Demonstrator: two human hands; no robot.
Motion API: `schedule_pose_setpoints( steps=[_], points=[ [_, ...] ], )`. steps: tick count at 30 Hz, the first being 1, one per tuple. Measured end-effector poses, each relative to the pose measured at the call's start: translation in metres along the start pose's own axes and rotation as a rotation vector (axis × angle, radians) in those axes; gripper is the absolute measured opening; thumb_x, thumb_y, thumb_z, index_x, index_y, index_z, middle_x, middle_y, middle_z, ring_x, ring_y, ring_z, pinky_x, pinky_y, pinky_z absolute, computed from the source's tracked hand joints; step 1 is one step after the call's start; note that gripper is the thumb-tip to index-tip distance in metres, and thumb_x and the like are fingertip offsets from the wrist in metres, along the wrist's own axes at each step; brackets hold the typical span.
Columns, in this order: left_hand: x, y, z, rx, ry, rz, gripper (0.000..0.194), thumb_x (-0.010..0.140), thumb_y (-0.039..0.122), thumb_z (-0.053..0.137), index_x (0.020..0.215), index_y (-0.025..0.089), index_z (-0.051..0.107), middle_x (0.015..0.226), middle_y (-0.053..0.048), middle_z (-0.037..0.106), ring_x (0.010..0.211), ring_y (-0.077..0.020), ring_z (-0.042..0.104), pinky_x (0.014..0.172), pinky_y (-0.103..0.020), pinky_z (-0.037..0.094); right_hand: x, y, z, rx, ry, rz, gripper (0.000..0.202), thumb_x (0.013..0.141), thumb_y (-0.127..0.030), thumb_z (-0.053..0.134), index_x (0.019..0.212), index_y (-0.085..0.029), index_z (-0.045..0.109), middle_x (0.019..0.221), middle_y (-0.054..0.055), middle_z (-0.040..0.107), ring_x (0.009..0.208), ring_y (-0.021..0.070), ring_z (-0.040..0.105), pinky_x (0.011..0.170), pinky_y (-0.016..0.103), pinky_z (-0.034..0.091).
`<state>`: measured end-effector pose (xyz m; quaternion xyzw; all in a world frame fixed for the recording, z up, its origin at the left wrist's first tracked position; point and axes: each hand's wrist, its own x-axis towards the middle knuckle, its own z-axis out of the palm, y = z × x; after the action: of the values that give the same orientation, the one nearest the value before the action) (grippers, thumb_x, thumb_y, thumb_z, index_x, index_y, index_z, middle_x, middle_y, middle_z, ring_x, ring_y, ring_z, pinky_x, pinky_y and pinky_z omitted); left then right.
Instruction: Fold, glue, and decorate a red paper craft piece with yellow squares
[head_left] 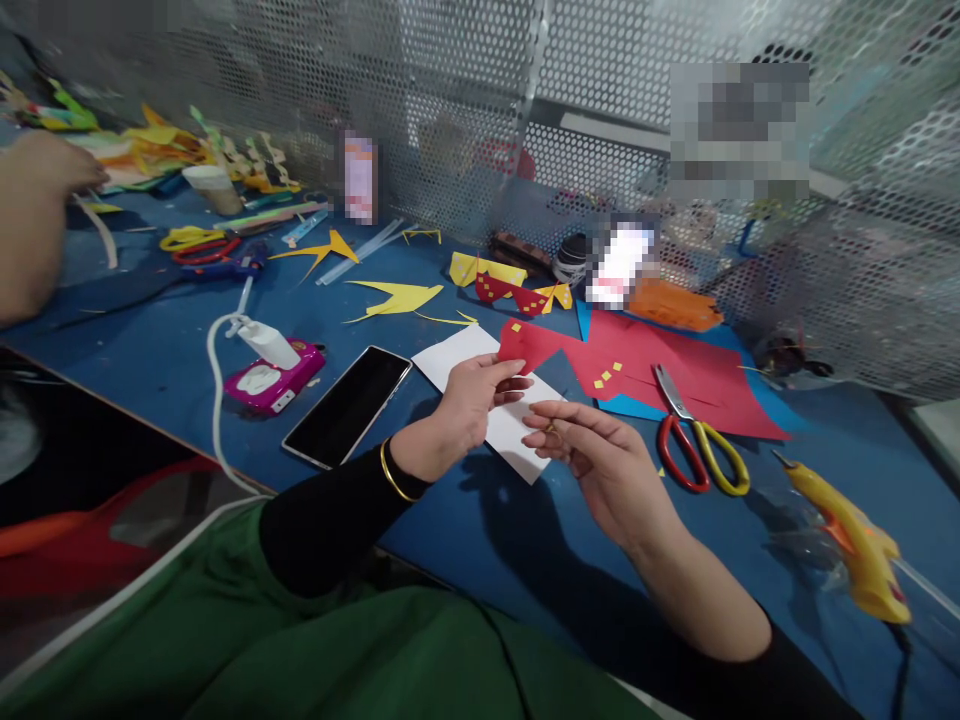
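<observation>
My left hand (pixel 474 402), with a gold bangle (pixel 394 470) at the wrist, is closed on the edge of a red paper cut-out (pixel 529 345) between thumb and fingers. One small yellow square shows on that cut-out near its top. Just to the right, my right hand (pixel 592 445) has its thumb and fingertips pinched together. Whatever may lie between them is too small to make out. Beneath both hands is a white sheet of paper (pixel 525 450). Several loose yellow paper squares (pixel 608 376) lie on the red paper beyond my right hand.
Scissors (pixel 686 430) lie right of my hands, and a yellow glue gun (pixel 851 545) sits farther right. To the left are a black phone (pixel 349 405) and a pink power strip (pixel 277 378). Red paper masks (pixel 510 293) stand behind. Another person's arm (pixel 37 220) reaches in at far left.
</observation>
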<state>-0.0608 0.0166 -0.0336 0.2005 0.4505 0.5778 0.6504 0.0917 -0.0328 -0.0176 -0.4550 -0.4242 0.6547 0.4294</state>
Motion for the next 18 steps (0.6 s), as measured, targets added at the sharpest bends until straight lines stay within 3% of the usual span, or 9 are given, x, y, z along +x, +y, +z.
schedule_pose_setpoints(
  steps=[7, 12, 18],
  points=[
    [-0.0005, -0.0004, 0.001, -0.005, -0.018, 0.003, 0.007, 0.076, 0.012, 0.076, 0.074, 0.013, 0.069, 0.07, -0.003, 0.068, 0.065, -0.0129, 0.067, 0.068, -0.027, 0.051, 0.0015, -0.0018, -0.001, 0.079, 0.0, 0.058, 0.029, 0.071, -0.033, 0.082, 0.097, -0.022, 0.078, 0.103, 0.009, 0.079, 0.1, 0.0243, 0.074, 0.096, 0.039, 0.055],
    [0.0001, -0.0009, 0.0001, 0.009, -0.024, 0.002, 0.007, 0.078, 0.01, 0.074, 0.074, 0.013, 0.068, 0.068, -0.003, 0.068, 0.064, -0.0124, 0.067, 0.068, -0.026, 0.051, 0.0018, -0.0052, -0.0002, 0.196, -0.09, 0.056, 0.033, 0.08, -0.042, 0.069, 0.104, -0.021, 0.077, 0.118, 0.011, 0.076, 0.116, 0.0268, 0.069, 0.108, 0.044, 0.049],
    [0.0002, -0.0017, 0.0008, 0.012, -0.036, -0.004, 0.009, 0.076, 0.011, 0.075, 0.073, 0.013, 0.068, 0.067, -0.002, 0.067, 0.065, -0.0128, 0.067, 0.07, -0.027, 0.052, 0.0013, -0.0012, 0.0005, 0.08, 0.065, 0.029, 0.029, 0.073, -0.033, 0.079, 0.099, -0.021, 0.076, 0.103, 0.009, 0.079, 0.099, 0.0245, 0.074, 0.095, 0.041, 0.055]
  ],
)
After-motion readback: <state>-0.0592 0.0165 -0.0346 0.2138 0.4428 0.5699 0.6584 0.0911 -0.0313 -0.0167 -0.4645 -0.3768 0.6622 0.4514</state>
